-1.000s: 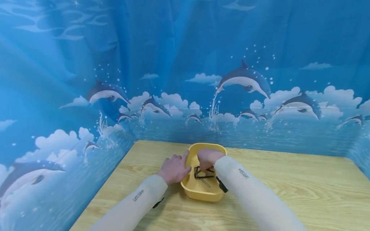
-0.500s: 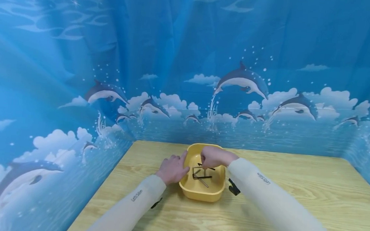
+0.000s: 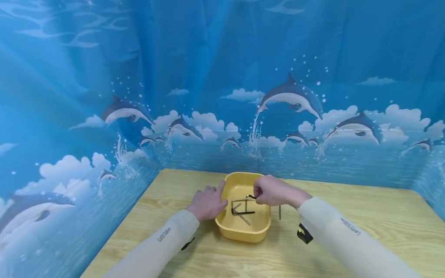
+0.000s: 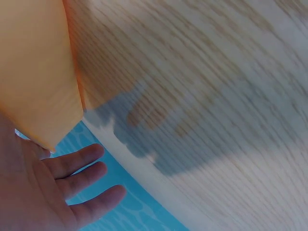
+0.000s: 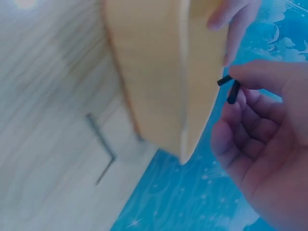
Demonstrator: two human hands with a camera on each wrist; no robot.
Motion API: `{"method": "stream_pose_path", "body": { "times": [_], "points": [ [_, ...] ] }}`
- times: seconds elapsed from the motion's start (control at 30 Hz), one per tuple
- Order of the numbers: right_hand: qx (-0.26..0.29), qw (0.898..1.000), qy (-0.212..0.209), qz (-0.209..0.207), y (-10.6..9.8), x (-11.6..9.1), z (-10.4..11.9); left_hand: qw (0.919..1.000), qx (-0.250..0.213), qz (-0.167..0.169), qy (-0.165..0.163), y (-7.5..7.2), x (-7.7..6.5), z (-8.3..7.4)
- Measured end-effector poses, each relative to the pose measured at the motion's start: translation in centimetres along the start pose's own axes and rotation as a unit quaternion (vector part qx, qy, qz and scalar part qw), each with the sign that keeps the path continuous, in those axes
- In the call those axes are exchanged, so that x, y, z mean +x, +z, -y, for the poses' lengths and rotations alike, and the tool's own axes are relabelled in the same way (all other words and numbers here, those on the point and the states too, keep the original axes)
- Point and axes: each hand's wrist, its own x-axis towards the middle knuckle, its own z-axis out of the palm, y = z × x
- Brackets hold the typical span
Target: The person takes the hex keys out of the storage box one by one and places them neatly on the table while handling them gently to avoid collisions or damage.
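Note:
A yellow plastic bin (image 3: pixel 242 235) stands on the table with several L-shaped hex keys (image 3: pixel 244 212) lying loose inside, some black and some silvery. At its left rim rests my left hand (image 3: pixel 207 203); three fingers stretch away from the wall in the left wrist view. My right hand (image 3: pixel 275 192) is over the right rim and pinches a black hex key (image 5: pixel 234 92) between thumb and fingers. Two short black ends stick out of that pinch; the rest is hidden by the hand. Outside the bin, to its right, another hex key (image 5: pixel 102 137) lies on the table.
The wood-grain table (image 3: pixel 356 237) extends widely to the right and in front of the bin. Behind it and on the left hangs a blue curtain (image 3: pixel 220 69) printed with dolphins, close to the bin's far end.
My right hand has risen out of the bin and moved right to its rim, with the black hex key. The hex key on the table has come into sight. My left hand stays put.

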Motion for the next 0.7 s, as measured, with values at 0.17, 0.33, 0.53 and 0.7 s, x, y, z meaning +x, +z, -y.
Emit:
{"method": "stream_pose_path", "body": {
  "times": [0.17,0.33,0.53,0.7],
  "points": [
    [0.008,1.0,0.004,-0.03,0.2,-2.0,-1.6,1.0,-0.003,0.001,0.001,-0.1,0.0,0.0],
    [0.003,0.997,0.007,-0.077,0.6,-3.7,-3.4,1.0,0.0,0.006,-0.005,0.0,0.1,0.0],
    [-0.016,0.993,0.022,-0.113,1.5,-5.4,-5.6,0.9998,-0.009,0.009,-0.014,0.1,0.1,0.0],
    [-0.032,0.993,0.057,-0.101,2.2,-6.2,-6.7,0.9998,-0.011,0.01,-0.015,0.1,0.2,-0.1]
  ]
}}
